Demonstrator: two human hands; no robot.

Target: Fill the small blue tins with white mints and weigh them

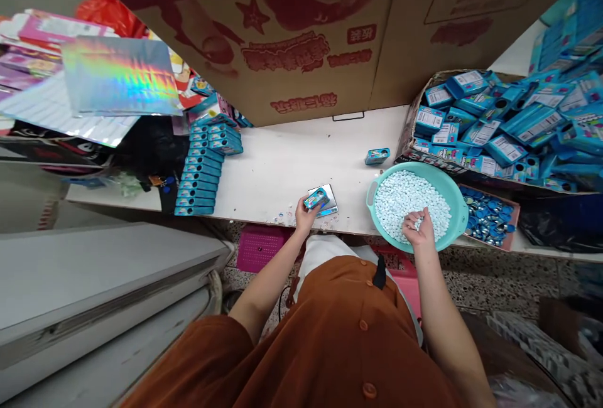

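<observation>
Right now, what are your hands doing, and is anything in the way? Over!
Left hand holding box at scale. Right hand curled, at pellets in bowl. Second box near bowl, blocking neither hand.

Rust-brown shirt [311, 345] with short sleeve [207, 348], matching round buttons [363, 325]

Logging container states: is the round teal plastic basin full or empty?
Partly filled: small white pellets spread across the basin, short of its top.
</observation>
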